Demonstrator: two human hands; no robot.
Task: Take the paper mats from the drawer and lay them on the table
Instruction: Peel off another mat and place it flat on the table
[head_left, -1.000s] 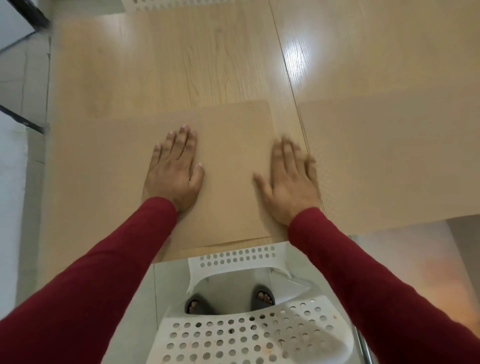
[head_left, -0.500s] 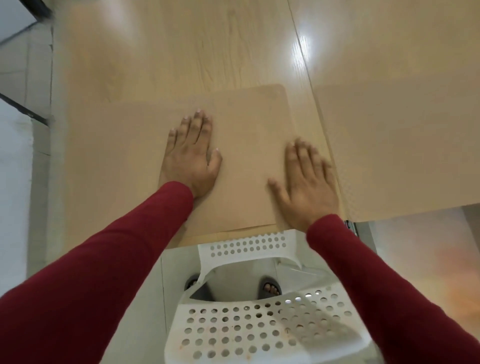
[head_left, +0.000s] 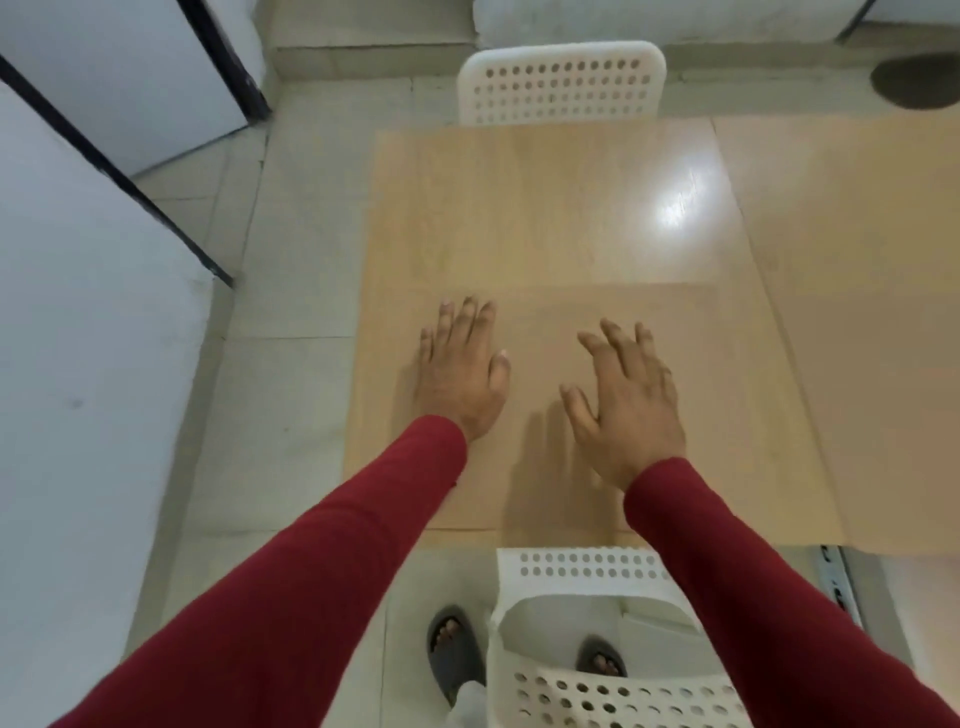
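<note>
A brown paper mat (head_left: 540, 332) lies flat on the near part of the light wooden table (head_left: 545, 208). My left hand (head_left: 460, 369) rests palm down on the mat's left part, fingers spread. Above the mat's middle my right hand (head_left: 623, 402) hovers with fingers apart, casting a shadow on the paper; it holds nothing. A second brown paper mat (head_left: 872, 364) lies to the right, next to the first. No drawer is in view.
One white perforated chair (head_left: 561, 85) stands at the table's far edge, another white perforated chair (head_left: 597, 649) at the near edge in front of my feet. Light-coloured panels with dark edges (head_left: 104, 260) stand on the left. Tiled floor surrounds the table.
My view has risen and tilted up, showing the far chair. My right hand has lifted off the mat and moved left towards its middle. My left hand stays flat on the mat.
</note>
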